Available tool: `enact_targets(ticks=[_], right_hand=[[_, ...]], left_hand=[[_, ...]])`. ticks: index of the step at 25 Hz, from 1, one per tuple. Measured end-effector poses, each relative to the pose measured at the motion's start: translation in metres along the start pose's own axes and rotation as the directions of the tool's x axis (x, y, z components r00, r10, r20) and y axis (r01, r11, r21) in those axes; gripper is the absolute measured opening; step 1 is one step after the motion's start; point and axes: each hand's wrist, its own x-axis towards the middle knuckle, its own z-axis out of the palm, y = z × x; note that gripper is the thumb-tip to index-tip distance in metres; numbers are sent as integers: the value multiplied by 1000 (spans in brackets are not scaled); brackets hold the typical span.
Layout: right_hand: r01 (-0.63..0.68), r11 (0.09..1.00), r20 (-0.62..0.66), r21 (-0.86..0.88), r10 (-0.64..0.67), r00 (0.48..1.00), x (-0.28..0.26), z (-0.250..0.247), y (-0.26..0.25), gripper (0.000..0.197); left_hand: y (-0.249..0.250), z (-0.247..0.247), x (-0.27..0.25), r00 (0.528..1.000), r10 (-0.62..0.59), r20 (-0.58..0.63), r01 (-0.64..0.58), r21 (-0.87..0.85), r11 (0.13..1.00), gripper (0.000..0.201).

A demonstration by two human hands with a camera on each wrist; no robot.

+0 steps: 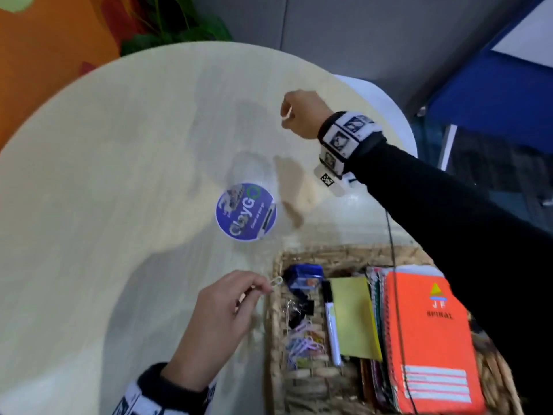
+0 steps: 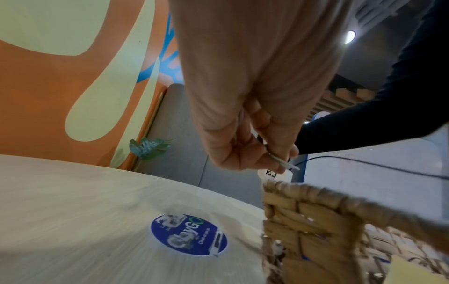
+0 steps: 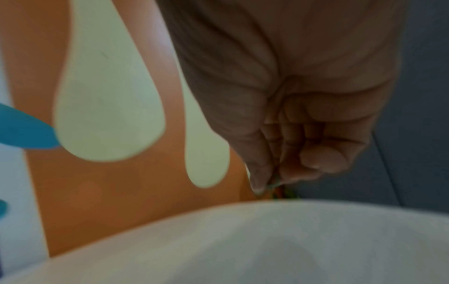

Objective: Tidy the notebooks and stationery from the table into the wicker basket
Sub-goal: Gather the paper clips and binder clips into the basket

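The wicker basket point(image 1: 329, 253) point(image 2: 316, 194) stands at the near right of the round table. It holds an orange spiral notebook point(image 1: 431, 333), a yellow pad point(image 1: 353, 316), a marker point(image 1: 332, 322), a blue stapler-like item point(image 1: 303, 275), black binder clips point(image 1: 299, 310) and several coloured paper clips point(image 1: 302, 345). My left hand point(image 1: 266, 287) point(image 2: 279, 159) pinches a pale paper clip point(image 1: 276, 281) point(image 2: 286, 165) just above the basket's left rim. Over the far side of the table, my right hand point(image 1: 288, 115) point(image 3: 269, 180) has its fingers curled and pinches a small thin item, seemingly another clip.
A round blue sticker point(image 1: 246, 211) point(image 2: 189, 235) lies flat mid-table, between the two hands. A thin black cable point(image 1: 395, 265) hangs from my right wrist across the basket. A white chair point(image 1: 374, 94) and a plant point(image 1: 176, 28) sit beyond the far edge.
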Motion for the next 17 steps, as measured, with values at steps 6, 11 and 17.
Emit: enact_targets(ticks=[6, 11, 17], right_hand=[[222, 961, -31, 167, -220, 975, -203, -41, -15, 8], [189, 977, 479, 96, -211, 852, -302, 48, -22, 10], [256, 947, 622, -194, -83, 779, -306, 107, -39, 18]], left_hand=[[10, 21, -6, 990, 127, 59, -135, 151, 979, 25], [25, 13, -19, 992, 127, -10, -122, 230, 965, 28], [47, 4, -69, 988, 157, -1, -149, 311, 939, 32]])
